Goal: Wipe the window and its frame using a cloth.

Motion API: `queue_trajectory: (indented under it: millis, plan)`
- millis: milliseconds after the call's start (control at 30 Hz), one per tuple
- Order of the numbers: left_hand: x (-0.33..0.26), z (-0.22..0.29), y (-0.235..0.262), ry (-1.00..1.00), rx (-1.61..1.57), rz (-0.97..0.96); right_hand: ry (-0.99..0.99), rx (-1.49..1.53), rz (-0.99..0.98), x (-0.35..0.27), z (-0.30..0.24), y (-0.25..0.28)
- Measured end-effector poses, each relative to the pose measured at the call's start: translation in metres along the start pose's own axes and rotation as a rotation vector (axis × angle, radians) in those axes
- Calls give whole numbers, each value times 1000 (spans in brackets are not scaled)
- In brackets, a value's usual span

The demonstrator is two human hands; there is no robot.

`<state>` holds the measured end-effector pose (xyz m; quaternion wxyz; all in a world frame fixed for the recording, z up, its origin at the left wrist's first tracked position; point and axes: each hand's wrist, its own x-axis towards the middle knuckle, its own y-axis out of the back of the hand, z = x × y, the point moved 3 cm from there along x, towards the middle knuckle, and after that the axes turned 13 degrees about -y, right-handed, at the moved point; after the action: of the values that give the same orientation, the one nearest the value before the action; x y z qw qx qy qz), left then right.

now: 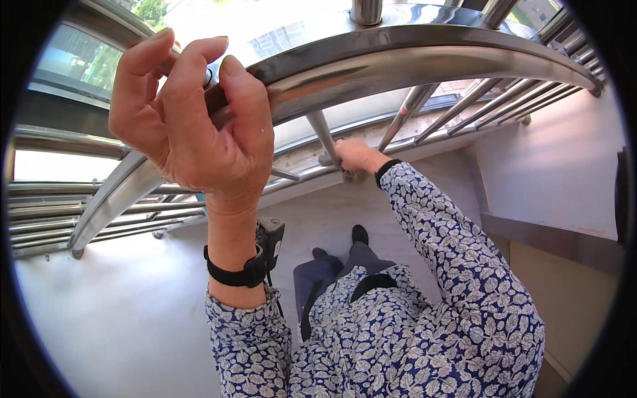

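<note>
Fingers (199, 73) of the left hand (189, 123) curl over the top of the broad steel handrail (398, 60), clamped on it near its left end, with the thumb side tucked behind the rail and a thin dark ring or loop showing just between two fingertips. Lower down, the right hand (355, 156) is wrapped shut around the foot of one slanted baluster (325, 136), right where that bar meets the lower rail (305, 174); a small grey piece shows at its fingertips, too small to tell what it is.

By size, the white floor (119, 312) fills the lower left and runs under the railing. Next comes the handrail, a wide polished band arching from the lower left up across the top of the view to the upper right. Beneath it stands a row of thin steel balusters (478, 103), fanning off to the right, and more horizontal bars (60, 215) sit at the far left. The person's blue-and-white leaf-print sleeves (451, 252) and shirt front take up the lower middle and right, with dark trousers (318, 275) and black shoes (359, 233) on the floor below. A black wristband (235, 273) circles the left wrist, and a small dark device (271, 240) hangs just beside it.
</note>
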<state>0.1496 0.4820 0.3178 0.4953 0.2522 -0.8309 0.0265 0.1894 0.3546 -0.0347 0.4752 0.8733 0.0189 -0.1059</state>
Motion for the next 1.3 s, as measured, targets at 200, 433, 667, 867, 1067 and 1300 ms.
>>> queue_trajectory:
  millis: [200,433,667,867,1067,1300]
  plan:
    - [0,-3,5,34,-51,-7,88,-99,266,7,-4,-11]
    - [-3,-1,-2,56,-123,23,-130,57,274,-73,27,-52]
    - [-4,3,4,63,-341,85,-190,521,430,-59,-7,-81]
    - [-55,28,43,357,-332,-131,-238,555,369,-26,-43,-65]
    - [-189,81,108,943,-384,-610,-44,396,92,12,-42,-58]
    - [-331,164,248,1464,-173,-1067,16,151,250,-7,-55,-44]
